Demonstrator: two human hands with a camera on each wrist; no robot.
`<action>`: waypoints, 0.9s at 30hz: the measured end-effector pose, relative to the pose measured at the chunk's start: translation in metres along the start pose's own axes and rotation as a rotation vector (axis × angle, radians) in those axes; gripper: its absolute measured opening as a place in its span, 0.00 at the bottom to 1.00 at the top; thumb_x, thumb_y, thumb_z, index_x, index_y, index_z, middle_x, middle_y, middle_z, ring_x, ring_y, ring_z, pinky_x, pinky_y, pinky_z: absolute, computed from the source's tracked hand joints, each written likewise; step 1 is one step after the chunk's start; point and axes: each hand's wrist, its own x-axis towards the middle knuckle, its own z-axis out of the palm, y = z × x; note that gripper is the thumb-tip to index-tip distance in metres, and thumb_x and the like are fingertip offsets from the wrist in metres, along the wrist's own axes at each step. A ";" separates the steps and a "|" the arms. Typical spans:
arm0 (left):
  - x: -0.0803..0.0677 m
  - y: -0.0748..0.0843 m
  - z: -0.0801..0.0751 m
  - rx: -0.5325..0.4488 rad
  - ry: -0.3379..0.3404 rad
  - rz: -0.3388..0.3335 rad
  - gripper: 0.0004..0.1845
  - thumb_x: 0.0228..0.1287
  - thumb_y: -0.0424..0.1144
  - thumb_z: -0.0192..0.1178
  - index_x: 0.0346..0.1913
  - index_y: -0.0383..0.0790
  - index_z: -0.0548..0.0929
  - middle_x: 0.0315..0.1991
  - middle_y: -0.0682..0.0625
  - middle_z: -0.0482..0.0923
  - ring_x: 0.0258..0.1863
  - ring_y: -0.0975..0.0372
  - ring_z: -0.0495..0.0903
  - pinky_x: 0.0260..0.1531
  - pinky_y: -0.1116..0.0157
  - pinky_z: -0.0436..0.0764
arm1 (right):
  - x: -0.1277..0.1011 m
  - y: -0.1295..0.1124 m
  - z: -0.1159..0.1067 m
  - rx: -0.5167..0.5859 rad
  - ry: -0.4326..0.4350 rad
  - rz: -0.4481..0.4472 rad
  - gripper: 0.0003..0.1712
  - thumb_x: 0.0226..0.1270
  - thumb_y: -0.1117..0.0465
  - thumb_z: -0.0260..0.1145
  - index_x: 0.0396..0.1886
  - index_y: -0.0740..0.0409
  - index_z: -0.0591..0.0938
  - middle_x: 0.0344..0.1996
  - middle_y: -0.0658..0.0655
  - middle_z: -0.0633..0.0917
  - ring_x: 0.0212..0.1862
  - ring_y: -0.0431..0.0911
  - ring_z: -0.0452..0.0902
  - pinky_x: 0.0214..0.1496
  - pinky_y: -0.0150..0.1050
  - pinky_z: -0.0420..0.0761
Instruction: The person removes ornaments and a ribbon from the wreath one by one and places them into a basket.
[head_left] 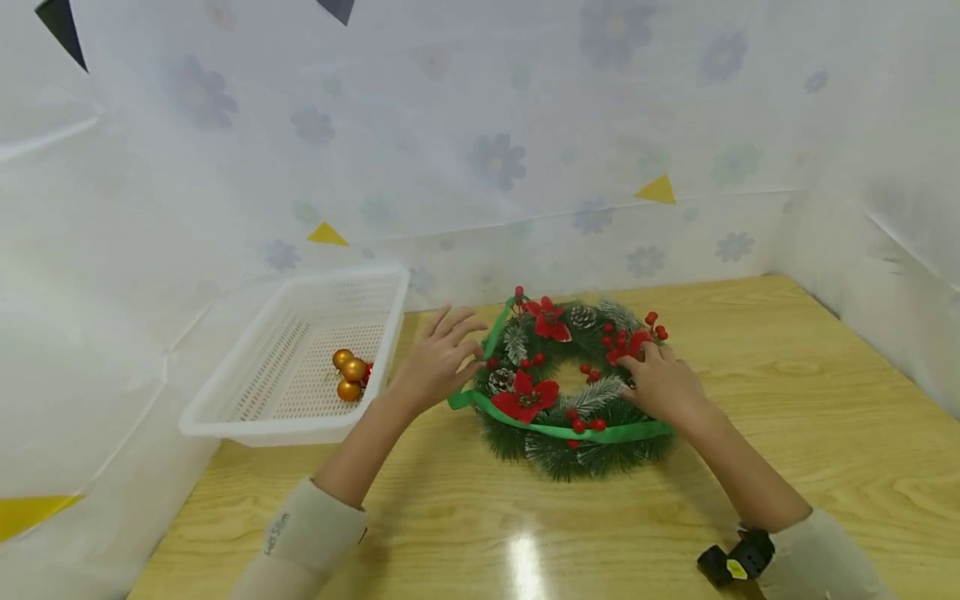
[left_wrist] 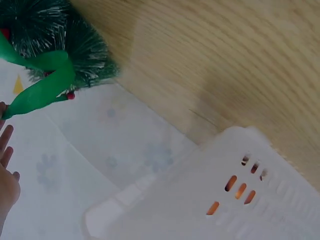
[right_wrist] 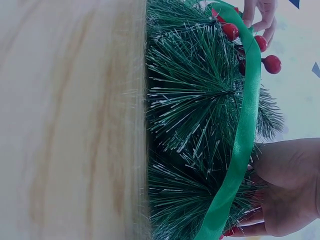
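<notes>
A green Christmas wreath [head_left: 577, 458] with red flowers, berries and pinecones lies on the table. A green ribbon [head_left: 570, 431] runs across its front and stands up at its left side. At that left side my left hand [head_left: 446, 358] pinches the ribbon between thumb and forefinger, the other fingers spread. The ribbon [left_wrist: 40, 95] reaches those fingertips in the left wrist view. My right hand [head_left: 663, 383] grips the wreath's right side beside a red flower [head_left: 633, 343]. In the right wrist view its palm [right_wrist: 290, 185] faces the needles and the fingertips are partly hidden among them.
Left of the wreath stands a white perforated basket [head_left: 300, 429]. Several gold baubles [head_left: 352, 369] lie in it, with something red beside them. A white flower-patterned sheet [head_left: 465, 192] hangs along the table's back and sides. The wooden table [head_left: 465, 517] extends in front.
</notes>
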 end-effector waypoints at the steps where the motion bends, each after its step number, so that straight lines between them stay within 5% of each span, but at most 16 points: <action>1: 0.000 0.004 0.002 -0.009 -0.011 0.015 0.08 0.48 0.39 0.71 0.29 0.42 0.82 0.49 0.44 0.76 0.58 0.49 0.67 0.65 0.54 0.52 | 0.000 0.000 0.001 0.000 0.002 -0.001 0.27 0.57 0.54 0.68 0.53 0.64 0.76 0.49 0.76 0.69 0.53 0.70 0.63 0.42 0.57 0.75; 10: 0.001 0.034 0.011 -0.067 -0.205 0.129 0.03 0.58 0.40 0.64 0.31 0.46 0.83 0.54 0.46 0.74 0.62 0.51 0.62 0.66 0.57 0.46 | 0.000 0.001 0.001 0.013 -0.007 0.005 0.27 0.58 0.54 0.68 0.54 0.64 0.76 0.51 0.76 0.68 0.54 0.70 0.63 0.43 0.58 0.74; 14: -0.001 0.038 0.011 -0.090 -0.268 0.104 0.05 0.63 0.42 0.59 0.31 0.48 0.82 0.56 0.47 0.72 0.64 0.52 0.59 0.66 0.57 0.45 | 0.001 0.002 0.000 0.010 -0.005 0.003 0.27 0.58 0.54 0.68 0.54 0.64 0.76 0.51 0.76 0.69 0.54 0.70 0.63 0.43 0.58 0.74; 19: -0.002 0.039 0.009 -0.133 -0.340 0.062 0.16 0.58 0.59 0.57 0.33 0.50 0.82 0.60 0.48 0.68 0.66 0.53 0.53 0.67 0.59 0.40 | 0.001 0.002 -0.001 0.009 -0.006 0.007 0.27 0.58 0.54 0.68 0.54 0.64 0.76 0.50 0.76 0.69 0.54 0.70 0.63 0.43 0.58 0.74; 22: -0.002 0.039 0.009 -0.115 -0.345 0.084 0.19 0.50 0.62 0.62 0.33 0.50 0.82 0.60 0.47 0.68 0.66 0.53 0.53 0.67 0.59 0.40 | 0.001 0.002 -0.001 0.015 -0.011 0.012 0.27 0.58 0.54 0.68 0.54 0.64 0.76 0.51 0.76 0.68 0.54 0.70 0.63 0.44 0.58 0.74; 27: -0.003 0.034 0.012 -0.151 -0.255 0.109 0.07 0.50 0.48 0.69 0.29 0.50 0.85 0.56 0.47 0.72 0.64 0.51 0.58 0.66 0.57 0.46 | 0.002 0.001 0.000 0.009 -0.026 0.010 0.28 0.58 0.54 0.67 0.55 0.64 0.75 0.51 0.75 0.69 0.54 0.70 0.63 0.44 0.58 0.74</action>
